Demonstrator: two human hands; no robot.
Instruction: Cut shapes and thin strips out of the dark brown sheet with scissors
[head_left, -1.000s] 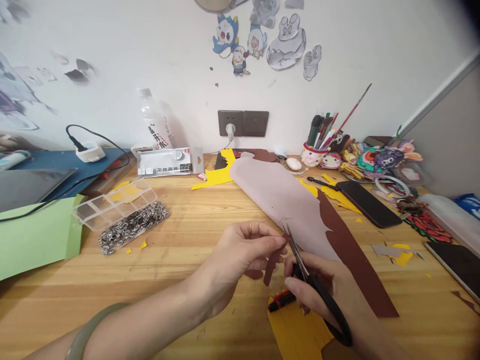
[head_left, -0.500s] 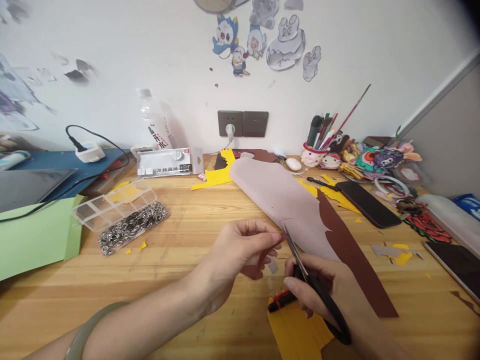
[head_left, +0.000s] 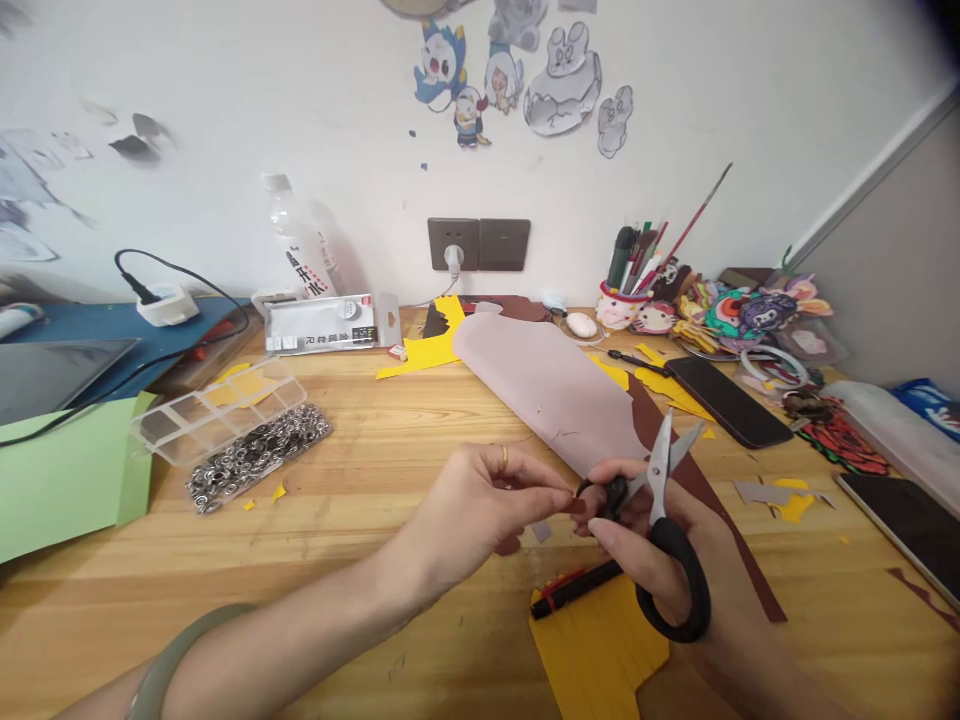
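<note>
My left hand [head_left: 499, 500] pinches a small brown piece of sheet material [head_left: 576, 507] between thumb and fingertips; more brown shows beneath the fingers. Close beside it, my right hand [head_left: 645, 530] holds black-handled scissors [head_left: 660, 470] by their loops, with the blades apart and pointing up. The right fingertips are at the brown piece too. A pale pinkish-grey sheet [head_left: 525, 385] lies behind the hands, over a long brown sheet [head_left: 739, 540]. In front of the hands, a black pen [head_left: 577, 588] rests on a yellow sheet [head_left: 592, 650].
On the left, a clear compartment box [head_left: 259, 455] holds many metal rings, near a green sheet [head_left: 67, 490]. Toward the right are a phone [head_left: 727, 400], another dark device [head_left: 904, 530], yellow scraps [head_left: 793, 507] and a pen cup [head_left: 622, 305]. A bottle [head_left: 296, 240] stands by the wall.
The scissors have swung from pointing at the brown piece to pointing upward, with their blades spread. My right fingertips have come to the brown piece. The view has shifted slightly.
</note>
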